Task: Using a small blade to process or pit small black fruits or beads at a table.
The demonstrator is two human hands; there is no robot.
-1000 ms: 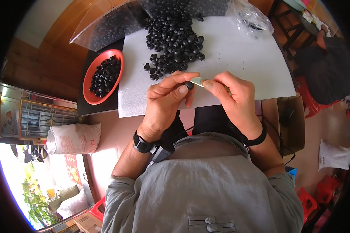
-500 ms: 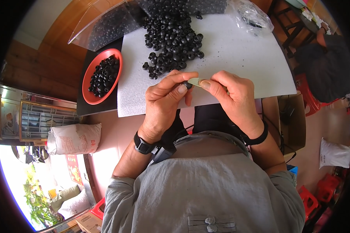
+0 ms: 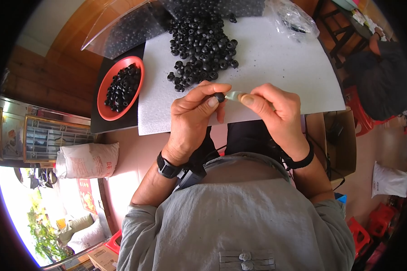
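My left hand [image 3: 192, 110] pinches a small round black part [image 3: 220, 96] between thumb and fingers, just over the table's near edge. In my right hand [image 3: 276, 108] is a small pale green, flat-bladed tool [image 3: 233, 95], its tip pointing at the black part. Whether tip and part touch is hard to tell. Ahead of my hands a heap of similar black parts [image 3: 201, 45], rounded and with holes, lies on the white foam sheet [image 3: 276, 63]. More black parts fill a red oval bowl [image 3: 141, 86] at the left.
A clear plastic panel [image 3: 99, 38] rises at the far left, and a clear plastic bag [image 3: 298, 22] lies far right. An open cardboard box [image 3: 343, 158] stands below the table's right side. Another person [image 3: 380, 81] sits beyond it. White sacks [image 3: 88, 160] lie to the left.
My right hand has drawn slightly to the right, pulling the tool back from the black part. My left hand keeps its pinch nearly in place.
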